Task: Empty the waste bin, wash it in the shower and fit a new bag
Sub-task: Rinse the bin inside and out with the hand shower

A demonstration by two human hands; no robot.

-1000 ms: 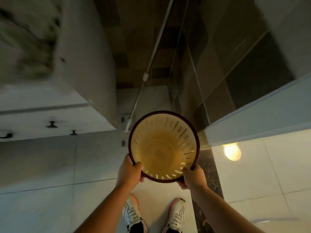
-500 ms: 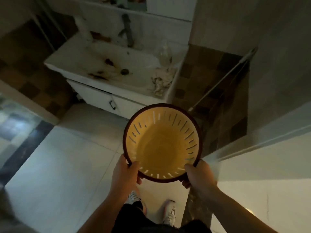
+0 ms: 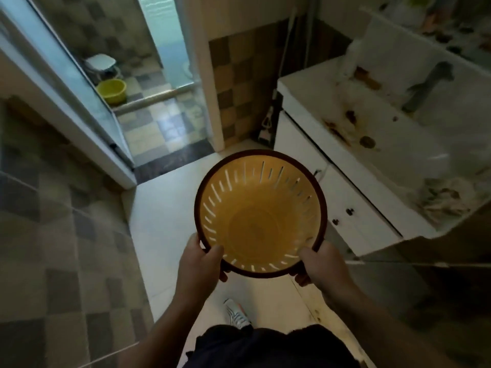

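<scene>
No legible text, label, brand mark, number or sign was found on any surface in view. The waste bin [image 3: 260,219] carried no readable marking inside or on its rim, and items on the counter [image 3: 372,144] were too blurred to read.

Stained washbasin [image 3: 393,144], yellow tub [image 3: 111,90]

Dim bathroom: pale floor tiles [image 3: 164,208], stained white sink cabinet [image 3: 353,166] right, checkered-tiled shower [image 3: 148,128] far left (yellow basin [image 3: 111,89] inside).
</scene>
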